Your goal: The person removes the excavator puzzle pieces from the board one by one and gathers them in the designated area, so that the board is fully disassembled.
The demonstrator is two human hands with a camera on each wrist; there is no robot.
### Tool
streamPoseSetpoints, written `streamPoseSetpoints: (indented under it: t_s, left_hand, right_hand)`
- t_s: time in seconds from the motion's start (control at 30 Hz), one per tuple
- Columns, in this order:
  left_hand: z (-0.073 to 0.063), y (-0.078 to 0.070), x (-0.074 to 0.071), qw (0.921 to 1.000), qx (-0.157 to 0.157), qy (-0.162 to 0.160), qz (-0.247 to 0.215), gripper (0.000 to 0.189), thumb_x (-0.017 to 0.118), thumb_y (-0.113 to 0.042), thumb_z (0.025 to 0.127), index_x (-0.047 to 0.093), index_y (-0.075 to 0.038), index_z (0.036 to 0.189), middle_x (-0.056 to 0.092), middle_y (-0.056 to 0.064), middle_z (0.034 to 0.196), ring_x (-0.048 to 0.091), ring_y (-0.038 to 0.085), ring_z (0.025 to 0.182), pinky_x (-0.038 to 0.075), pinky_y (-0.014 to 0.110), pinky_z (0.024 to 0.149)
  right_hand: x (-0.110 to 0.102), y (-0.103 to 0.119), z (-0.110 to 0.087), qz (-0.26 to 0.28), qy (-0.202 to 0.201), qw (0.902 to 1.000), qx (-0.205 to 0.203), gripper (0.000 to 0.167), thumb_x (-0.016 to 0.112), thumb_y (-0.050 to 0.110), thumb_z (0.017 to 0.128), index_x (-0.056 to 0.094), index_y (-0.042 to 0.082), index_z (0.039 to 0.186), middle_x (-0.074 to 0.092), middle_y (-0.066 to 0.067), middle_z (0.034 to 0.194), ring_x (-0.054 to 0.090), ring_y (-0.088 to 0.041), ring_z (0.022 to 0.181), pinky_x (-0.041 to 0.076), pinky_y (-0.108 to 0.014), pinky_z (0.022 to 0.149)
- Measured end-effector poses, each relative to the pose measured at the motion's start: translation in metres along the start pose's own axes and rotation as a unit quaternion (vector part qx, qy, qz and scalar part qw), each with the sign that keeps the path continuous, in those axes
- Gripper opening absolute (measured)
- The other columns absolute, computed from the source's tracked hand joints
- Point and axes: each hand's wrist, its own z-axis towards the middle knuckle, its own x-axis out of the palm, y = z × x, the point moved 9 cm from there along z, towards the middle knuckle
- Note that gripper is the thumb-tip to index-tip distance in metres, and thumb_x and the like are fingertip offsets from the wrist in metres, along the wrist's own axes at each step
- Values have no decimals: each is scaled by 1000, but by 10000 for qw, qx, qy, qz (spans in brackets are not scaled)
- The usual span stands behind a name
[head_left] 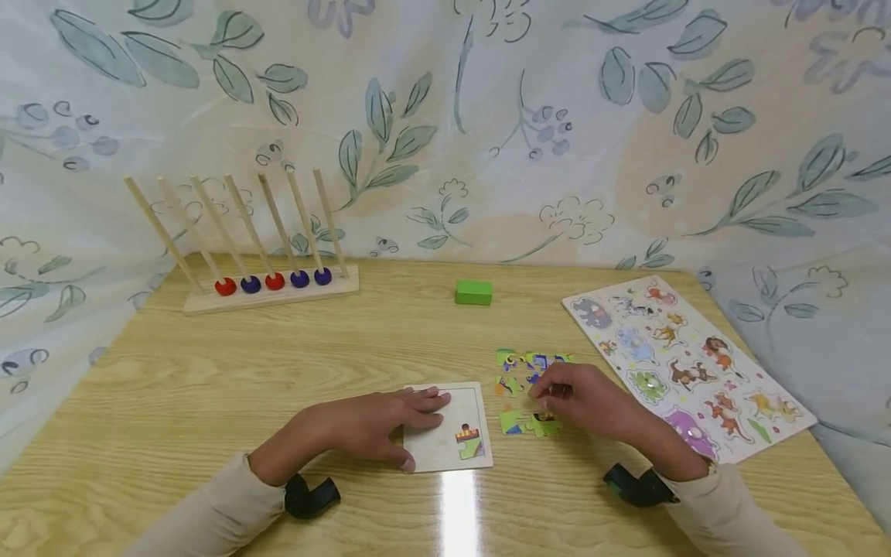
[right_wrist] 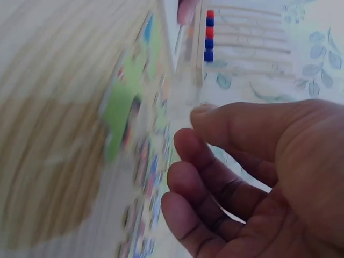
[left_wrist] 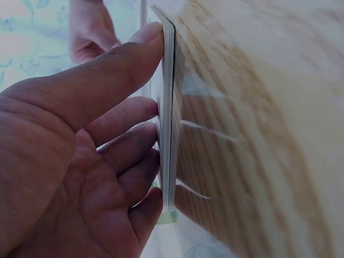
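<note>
My left hand (head_left: 372, 424) rests on a pale square puzzle tray (head_left: 435, 456), fingers spread over its left part and thumb at the near edge. In the left wrist view the thumb (left_wrist: 121, 70) and fingertips touch the tray's side and top. One jigsaw piece with a castle top (head_left: 469, 442) lies at the tray's lower right. Above the loose jigsaw pieces (head_left: 511, 422) to the right hovers my right hand (head_left: 592, 398), partly covering them. Its fingers (right_wrist: 193, 183) are loosely bent with nothing between them and the thumb in the right wrist view.
A wooden peg rack (head_left: 278, 298) with red and blue beads stands at the back left. Near the back middle sits a green block (head_left: 473, 292). An animal knob puzzle board (head_left: 682, 363) lies to the right. Patterned cloth (head_left: 487, 155) hangs behind the table.
</note>
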Motion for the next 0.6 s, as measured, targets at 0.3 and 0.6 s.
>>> streamPoseSetpoints:
  t_s: [0.3,0.6]
  left_hand:
    - [1,-1,3,9999,-76,6,-69,66,75,-22,87,47,-7,145,26,-2,158,16,15,146,23,37,114]
    - [1,-2,1,10000,-15,-8,-14,65,74,-22,87,47,-7,145,26,-2,158,17,15,146,25,36,113]
  right_hand:
    - [30,25,11,353,642,9968,-305,15,64,0,91,73,10,100,67,5,96,56,-8,80,50,-27,69]
    - [45,37,19,434,951,9939,-364,20,63,2,93,73,11,107,68,7,104,57,-7,87,51,-27,75]
